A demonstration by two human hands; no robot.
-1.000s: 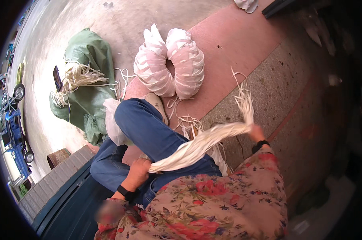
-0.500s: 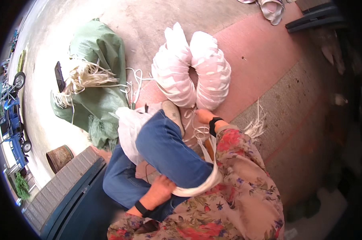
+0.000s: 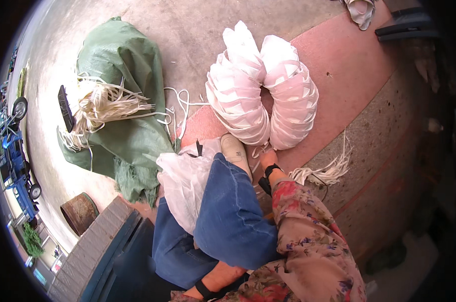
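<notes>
White wrapped coil (image 3: 291,103), hands (image 3: 268,159) apart, right one beside it

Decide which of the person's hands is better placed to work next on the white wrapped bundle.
Probably right: the right hand is close to the white wrapped bundle, while the left hand is farther back, by the blue jeans.

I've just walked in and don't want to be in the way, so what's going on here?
A person has their right hand down by the near end of a curved white-wrapped bundle, at some loose white strips; its grip is too unclear to tell. The left hand is low by the lap, fingers hidden. A hank of pale strands lies to the right of the right hand, and another hank rests on a green sack off to the left.
</notes>
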